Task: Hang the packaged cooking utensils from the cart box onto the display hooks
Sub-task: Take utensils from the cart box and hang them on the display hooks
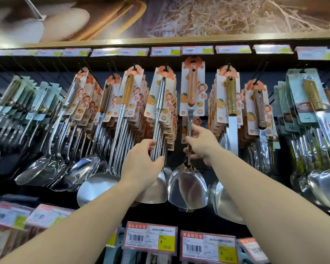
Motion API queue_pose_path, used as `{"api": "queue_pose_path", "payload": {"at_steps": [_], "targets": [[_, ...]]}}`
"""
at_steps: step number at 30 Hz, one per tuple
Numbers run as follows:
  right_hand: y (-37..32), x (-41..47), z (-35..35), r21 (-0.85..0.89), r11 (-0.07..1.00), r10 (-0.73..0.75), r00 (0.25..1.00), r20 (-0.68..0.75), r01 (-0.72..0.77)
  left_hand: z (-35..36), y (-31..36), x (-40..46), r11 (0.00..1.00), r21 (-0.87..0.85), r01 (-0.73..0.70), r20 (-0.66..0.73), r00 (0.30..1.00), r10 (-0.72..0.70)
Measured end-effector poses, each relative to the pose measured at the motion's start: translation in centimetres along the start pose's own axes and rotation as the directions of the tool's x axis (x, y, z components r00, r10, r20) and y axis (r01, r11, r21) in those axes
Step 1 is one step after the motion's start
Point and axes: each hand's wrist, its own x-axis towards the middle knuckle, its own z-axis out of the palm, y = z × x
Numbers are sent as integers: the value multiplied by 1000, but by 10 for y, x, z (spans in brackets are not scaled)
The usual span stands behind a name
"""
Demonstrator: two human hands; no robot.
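Note:
A packaged steel spatula (188,183) with a reddish wooden handle and orange-printed card (192,88) is raised in front of the display, its card top up at a hook under the price rail. My right hand (202,143) grips its metal shaft below the card. My left hand (141,164) wraps around the shafts of several all-steel spatulas (159,130) hanging on the neighbouring hook to the left, its fingers curled on them. The cart box is out of view.
Rows of carded ladles (84,166), turners and spatulas hang on black hooks left and right. A rail of price labels (165,51) runs above, under a wooden shelf edge. More price tags (151,238) line the lower rail.

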Motion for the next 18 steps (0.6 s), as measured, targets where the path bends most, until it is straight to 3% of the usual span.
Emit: {"api": "queue_pose_path", "payload": {"at_steps": [14, 18], "targets": [[13, 5, 4, 9, 992, 129, 992, -8, -129, -8, -4, -3, 1000, -6, -14, 13, 1000, 14], [16, 5, 5, -216, 973, 66, 995, -72, -80, -10, -10, -5, 1000, 11, -13, 23, 1000, 13]]}}
